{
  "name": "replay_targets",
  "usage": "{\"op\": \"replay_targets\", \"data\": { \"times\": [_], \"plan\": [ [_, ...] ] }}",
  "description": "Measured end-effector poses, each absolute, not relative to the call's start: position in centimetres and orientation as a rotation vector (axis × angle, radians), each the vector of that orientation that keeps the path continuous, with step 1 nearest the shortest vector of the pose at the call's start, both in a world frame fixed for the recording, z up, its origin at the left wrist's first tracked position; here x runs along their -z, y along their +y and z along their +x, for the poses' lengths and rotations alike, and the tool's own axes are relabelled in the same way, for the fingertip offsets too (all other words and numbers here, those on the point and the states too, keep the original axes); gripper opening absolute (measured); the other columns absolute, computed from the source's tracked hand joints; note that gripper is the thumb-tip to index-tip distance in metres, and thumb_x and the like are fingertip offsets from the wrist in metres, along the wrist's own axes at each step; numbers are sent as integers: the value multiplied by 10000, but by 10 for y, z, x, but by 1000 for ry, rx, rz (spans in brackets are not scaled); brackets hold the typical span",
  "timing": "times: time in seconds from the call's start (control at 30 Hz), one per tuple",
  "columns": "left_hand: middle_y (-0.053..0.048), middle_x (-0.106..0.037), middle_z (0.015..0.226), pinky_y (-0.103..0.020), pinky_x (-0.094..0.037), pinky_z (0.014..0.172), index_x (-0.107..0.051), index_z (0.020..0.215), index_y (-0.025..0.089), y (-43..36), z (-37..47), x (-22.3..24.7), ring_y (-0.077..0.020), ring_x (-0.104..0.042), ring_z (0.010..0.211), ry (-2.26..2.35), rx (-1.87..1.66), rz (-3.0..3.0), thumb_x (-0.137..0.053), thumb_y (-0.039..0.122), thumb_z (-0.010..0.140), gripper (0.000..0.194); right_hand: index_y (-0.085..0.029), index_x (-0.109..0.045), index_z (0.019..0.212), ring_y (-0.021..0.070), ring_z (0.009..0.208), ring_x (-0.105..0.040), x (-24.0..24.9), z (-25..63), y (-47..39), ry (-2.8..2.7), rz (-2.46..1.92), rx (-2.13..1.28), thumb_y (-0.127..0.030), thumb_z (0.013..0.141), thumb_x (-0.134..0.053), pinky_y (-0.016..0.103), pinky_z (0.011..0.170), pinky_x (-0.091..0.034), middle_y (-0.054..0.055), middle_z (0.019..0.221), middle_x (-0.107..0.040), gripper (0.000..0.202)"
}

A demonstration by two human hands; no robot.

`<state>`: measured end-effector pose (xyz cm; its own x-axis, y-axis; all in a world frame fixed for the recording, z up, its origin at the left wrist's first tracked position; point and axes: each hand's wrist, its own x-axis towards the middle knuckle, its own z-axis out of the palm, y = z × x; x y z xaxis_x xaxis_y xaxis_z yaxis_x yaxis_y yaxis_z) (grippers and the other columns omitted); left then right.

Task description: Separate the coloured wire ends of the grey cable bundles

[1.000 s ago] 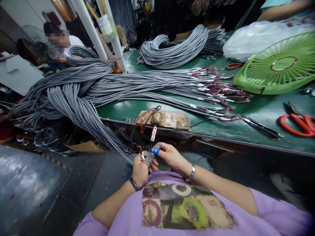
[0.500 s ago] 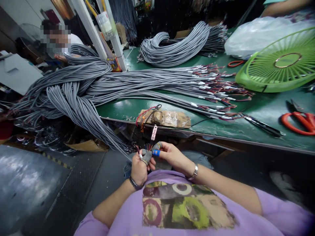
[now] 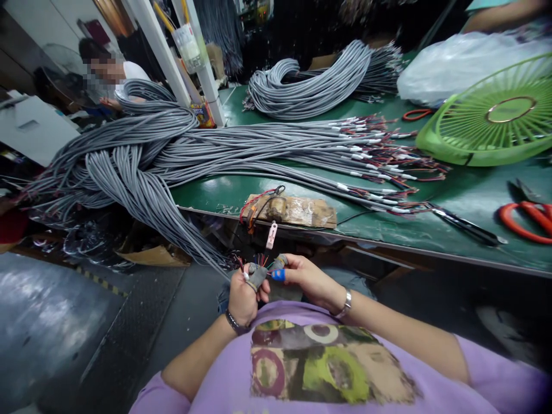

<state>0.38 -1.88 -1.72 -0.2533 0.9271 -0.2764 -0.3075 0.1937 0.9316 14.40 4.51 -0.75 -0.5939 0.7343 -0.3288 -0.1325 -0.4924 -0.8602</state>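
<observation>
My left hand (image 3: 244,299) is closed around the end of a grey cable, with a fan of thin coloured wires (image 3: 261,260) sticking up past its covered fingertips. Grey finger covers sit on some fingers of both hands. My right hand (image 3: 313,280) is just to the right, its blue-wrapped thumb and grey-covered forefinger pinched on a thin wire from that cable end. Both hands are in front of my lap, below the bench edge. A hanging bundle of grey cables (image 3: 159,213) ends beside my left hand.
Long grey cables (image 3: 259,141) with stripped ends lie across the green bench (image 3: 466,230). A wooden block (image 3: 304,210) with wires sits at the edge. On the right are pliers (image 3: 468,225), orange-handled scissors (image 3: 524,218) and a green fan (image 3: 495,109). A co-worker (image 3: 129,72) sits back left.
My right hand has moved slightly right, away from my left hand, with the wire stretched between them. The left hand keeps its hold on the cable end. The view has shifted a little.
</observation>
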Motion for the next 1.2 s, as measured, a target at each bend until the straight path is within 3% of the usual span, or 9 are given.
{"op": "replay_targets", "data": {
  "times": [0.17, 0.33, 0.43, 0.53, 0.63, 0.83, 1.03, 1.2],
  "plan": [
    [31, -540, 401, -162, -231, 270, -516, 645, 161, -12, -8, 10, -60, -385, 261, 1122, -1222, 572, -755, 453, 603, 380, -164, -635, 774, 86, 564, -500, 17, 151, 66, -800, -866, -2275, -433, 711, -716, 238, 583, -444, -11, 672, -585, 288],
    [28, -524, 361, -157, -208, 251, -521, 633, 155, -2, -15, 13, -63, -370, 231, 984, -1098, 553, -773, 420, 593, 368, -142, -648, 877, 95, 612, -557, 18, 140, 89, -698, -765, -2477, -504, 846, -548, 232, 579, -475, 51, 829, -643, 377],
    [35, -513, 349, -154, -216, 260, -529, 632, 153, 5, -17, 12, -62, -371, 227, 907, -1085, 533, -777, 398, 596, 350, -149, -647, 876, 94, 592, -539, 16, 131, 93, -761, -645, -2493, -480, 805, -620, 225, 553, -460, 40, 791, -641, 341],
    [39, -509, 351, -153, -217, 265, -541, 636, 151, 11, -19, 7, -61, -372, 227, 843, -1087, 513, -782, 363, 593, 323, -148, -638, 731, 66, 512, -448, 16, 125, 92, -923, -721, -2148, -479, 720, -712, 187, 493, -390, -5, 641, -589, 340],
    [37, -508, 350, -152, -215, 265, -548, 636, 149, 17, -18, 2, -59, -362, 222, 806, -1079, 509, -779, 332, 598, 297, -155, -628, 654, 72, 504, -423, 16, 122, 92, -1029, -845, -1844, -558, 727, -664, 194, 491, -367, -5, 580, -570, 411],
    [39, -507, 346, -152, -218, 264, -545, 639, 152, 25, -14, 2, -58, -354, 217, 802, -1060, 503, -777, 336, 589, 301, -158, -642, 712, 118, 553, -513, 14, 112, 93, -707, -721, -2191, -603, 725, -638, 249, 539, -440, 20, 623, -598, 445],
    [39, -507, 350, -149, -202, 271, -514, 624, 157, 26, -14, 7, -53, -345, 218, 800, -1014, 497, -761, 343, 601, 310, -140, -658, 692, 103, 513, -484, 9, 105, 92, -518, -733, -2144, -514, 697, -719, 234, 521, -415, 3, 569, -578, 379],
    [41, -503, 353, -148, -188, 276, -525, 650, 156, 25, -13, 12, -51, -339, 223, 833, -995, 502, -728, 342, 613, 278, -135, -657, 713, 97, 515, -485, 7, 105, 91, -498, -739, -2137, -533, 677, -727, 221, 509, -417, 1, 582, -584, 405]
  ]
}}
